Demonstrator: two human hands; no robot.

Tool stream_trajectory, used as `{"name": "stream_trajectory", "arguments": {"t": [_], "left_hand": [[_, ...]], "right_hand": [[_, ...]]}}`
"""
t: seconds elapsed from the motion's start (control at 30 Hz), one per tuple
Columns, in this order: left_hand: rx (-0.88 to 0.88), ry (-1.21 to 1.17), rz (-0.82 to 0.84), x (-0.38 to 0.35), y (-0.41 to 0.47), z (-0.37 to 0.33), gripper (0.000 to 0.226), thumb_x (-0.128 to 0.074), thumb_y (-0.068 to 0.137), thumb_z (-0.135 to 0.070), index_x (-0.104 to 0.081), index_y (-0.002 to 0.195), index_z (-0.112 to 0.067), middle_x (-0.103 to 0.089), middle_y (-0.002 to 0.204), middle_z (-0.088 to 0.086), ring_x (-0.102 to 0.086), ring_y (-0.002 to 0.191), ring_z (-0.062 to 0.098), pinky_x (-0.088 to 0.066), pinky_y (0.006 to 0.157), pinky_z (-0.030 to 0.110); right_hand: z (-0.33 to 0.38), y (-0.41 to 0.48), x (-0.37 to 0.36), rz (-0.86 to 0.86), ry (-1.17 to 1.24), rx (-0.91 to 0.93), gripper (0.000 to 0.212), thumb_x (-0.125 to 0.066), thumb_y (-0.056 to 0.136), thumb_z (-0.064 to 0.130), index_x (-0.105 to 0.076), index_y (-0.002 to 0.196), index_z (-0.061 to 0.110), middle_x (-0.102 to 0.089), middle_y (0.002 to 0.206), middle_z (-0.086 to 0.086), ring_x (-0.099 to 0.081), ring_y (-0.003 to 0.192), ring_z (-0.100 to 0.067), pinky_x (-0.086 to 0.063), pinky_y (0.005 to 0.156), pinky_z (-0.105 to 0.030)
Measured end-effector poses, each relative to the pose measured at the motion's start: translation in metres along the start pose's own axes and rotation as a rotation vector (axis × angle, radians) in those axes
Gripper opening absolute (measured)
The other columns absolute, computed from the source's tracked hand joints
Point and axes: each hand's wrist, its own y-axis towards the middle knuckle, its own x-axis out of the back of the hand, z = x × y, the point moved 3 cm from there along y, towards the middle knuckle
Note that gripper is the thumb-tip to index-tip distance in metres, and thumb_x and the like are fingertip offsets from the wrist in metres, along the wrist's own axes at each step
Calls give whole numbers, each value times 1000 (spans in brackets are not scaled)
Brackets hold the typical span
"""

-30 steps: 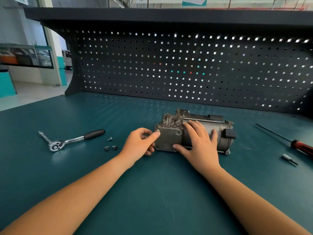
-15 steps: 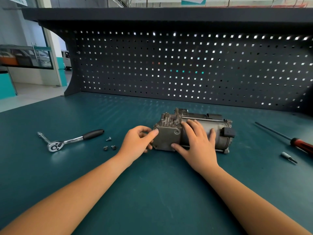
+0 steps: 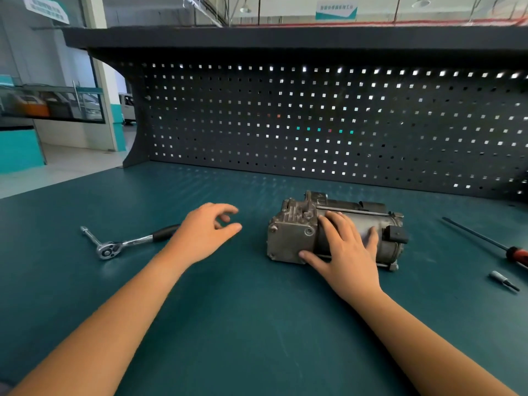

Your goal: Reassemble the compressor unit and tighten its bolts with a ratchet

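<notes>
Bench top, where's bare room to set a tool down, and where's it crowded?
Bare: the strip between the pegboard and the compressor; the near mat between the forearms; the corner left of the ratchet. Crowded: the left hand hovers between ratchet and compressor, the right hand rests on the compressor, and the screwdriver and small bit take the right edge.

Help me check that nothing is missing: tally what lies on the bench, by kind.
Ratchet: 1
Compressor unit: 1
Screwdriver: 1
Small driver bit: 1
Total: 4
No loose bolts show; the left hand could be covering some.
</notes>
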Motion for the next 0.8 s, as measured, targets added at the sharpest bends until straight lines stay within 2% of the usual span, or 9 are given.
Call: {"name": "stream_trajectory", "arguments": {"t": [0.1,0.2,0.3,0.4,0.47,0.6,0.7,0.8], "left_hand": [[225,84,86,37,-4,40,17,-70,82,-17,-69,99,-16,-63,83,-4,-56,73,14,-41,64,23],[358,42,301,45,-15,54,13,-74,79,-22,-64,87,-22,-65,84,-2,-56,70,14,-46,54,23],[278,183,373,38,-13,51,12,-74,78,-20,-63,80,-24,-64,83,-7,-57,70,7,-44,55,15],[217,370,383,31,-11,47,16,-72,79,-18,-60,73,-28,-61,81,-12,-57,76,4,-44,68,18],[199,427,364,27,-11,45,19,-70,80,-19,-57,70,-27,-57,80,-14,-53,76,3,-39,63,16],[157,415,272,22,-9,44,23,-69,82,-18,-49,70,-20,-49,76,-14,-45,66,-1,-31,53,14],[196,368,253,20,-9,44,17,-68,83,-18,-53,80,-24,-55,79,-7,-49,64,4,-35,54,17],[189,397,251,19,-9,45,15,-66,84,-16,-58,77,-27,-59,85,-8,-53,71,5,-37,60,17]], "right_hand": [[0,0,0,5,-2,-1,74,-56,84,57,-33,145,21,-27,153,4,-15,144,-12,-3,111,-54],[0,0,0,3,-2,-4,74,-56,84,57,-33,145,21,-27,153,4,-15,144,-12,-3,111,-54],[0,0,0,6,1,-7,74,-55,84,58,-33,145,22,-26,153,4,-14,144,-11,-2,111,-54],[-1,-1,-1,16,2,-10,74,-53,85,58,-31,146,23,-24,154,6,-12,144,-9,2,110,-52],[0,0,-1,12,17,-10,73,-53,85,57,-32,145,23,-24,154,5,-13,144,-9,3,111,-53],[-1,-1,-1,26,14,-14,72,-50,87,58,-29,146,24,-22,154,6,-10,144,-8,5,111,-52],[-1,-1,-1,28,22,-11,70,-48,88,58,-29,146,24,-21,155,7,-9,144,-7,7,110,-51],[-1,0,-1,32,28,-12,69,-47,88,57,-29,146,24,-20,155,7,-8,144,-6,7,110,-51]]}}
